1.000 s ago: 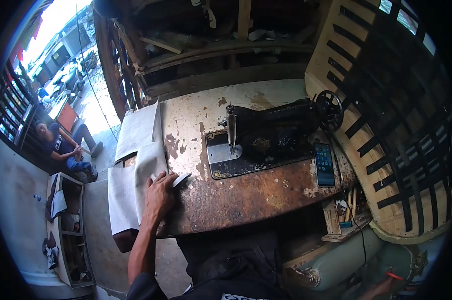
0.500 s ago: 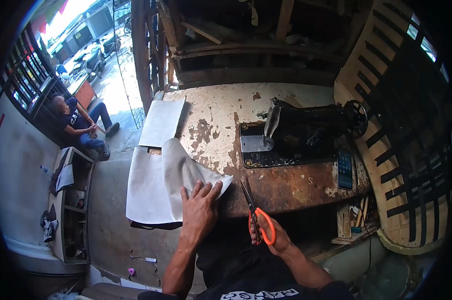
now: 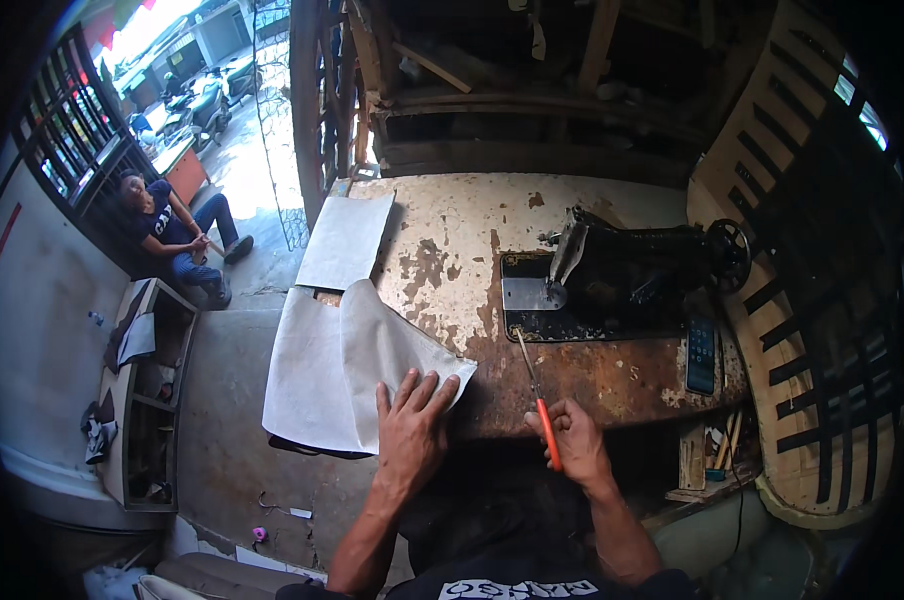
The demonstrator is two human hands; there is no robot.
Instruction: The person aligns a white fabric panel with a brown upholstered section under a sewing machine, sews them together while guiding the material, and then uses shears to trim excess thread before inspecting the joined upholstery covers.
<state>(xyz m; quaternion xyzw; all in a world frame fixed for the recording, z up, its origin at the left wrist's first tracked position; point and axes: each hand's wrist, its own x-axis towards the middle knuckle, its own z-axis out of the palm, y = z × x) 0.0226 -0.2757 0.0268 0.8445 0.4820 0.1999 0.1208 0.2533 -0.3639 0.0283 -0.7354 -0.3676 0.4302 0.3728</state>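
A white piece of cloth (image 3: 312, 375) lies at the left front of the worn table, with a folded flap running to a point on the right. My left hand (image 3: 412, 430) presses on that corner, fingers spread flat. In my right hand (image 3: 580, 445), just past the table's front edge, are scissors (image 3: 544, 415) with orange handles. Their blades point away from me, toward the sewing machine (image 3: 622, 265), and are seen edge-on. Whether the blades are apart cannot be made out. Behind the cloth lies another flat white piece (image 3: 347, 240).
The table top (image 3: 452, 250) has peeling paint. A phone (image 3: 701, 355) lies at its right, above an open drawer (image 3: 707, 465) with small tools. A slatted wooden panel (image 3: 782, 400) stands on the right. Left are a low shelf unit (image 3: 150, 400) and a seated person (image 3: 177, 235).
My right hand has turned the scissors, so the handle loops now show from the side, and moved them slightly right. My left hand stays on the cloth. The whole view has shifted a little.
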